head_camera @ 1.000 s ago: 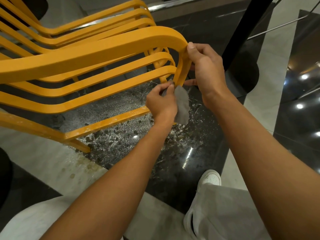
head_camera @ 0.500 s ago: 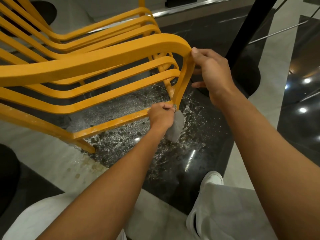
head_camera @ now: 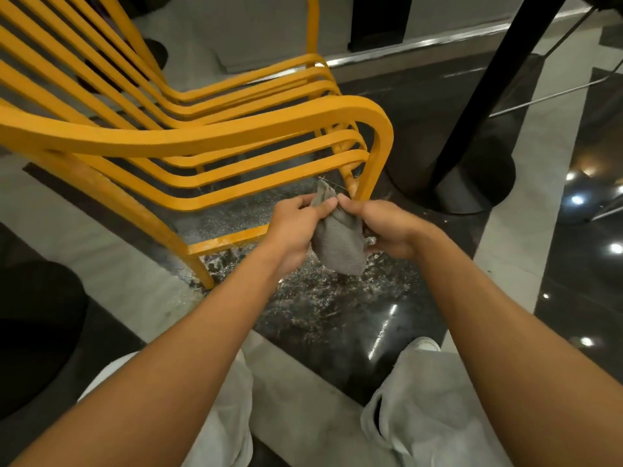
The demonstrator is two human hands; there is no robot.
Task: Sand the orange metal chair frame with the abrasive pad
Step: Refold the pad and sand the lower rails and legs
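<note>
Here, through the head camera, both of my hands meet just in front of me, on the pad and not on the metal. My left hand [head_camera: 296,220] pinches the upper edge of the grey abrasive pad [head_camera: 340,246] between thumb and fingers. My right hand [head_camera: 381,227] curls round its other side, so the pad hangs between them. I judge I hold it this way to refold it and turn up a fresh face before rubbing the metal. The orange chair frame [head_camera: 202,139] stands just beyond my knuckles. Its curved front upright [head_camera: 374,170] is nearest the right hand and apparently untouched. Below my hands the dark floor [head_camera: 320,308] is speckled with pale dust, probably from sanding.
</note>
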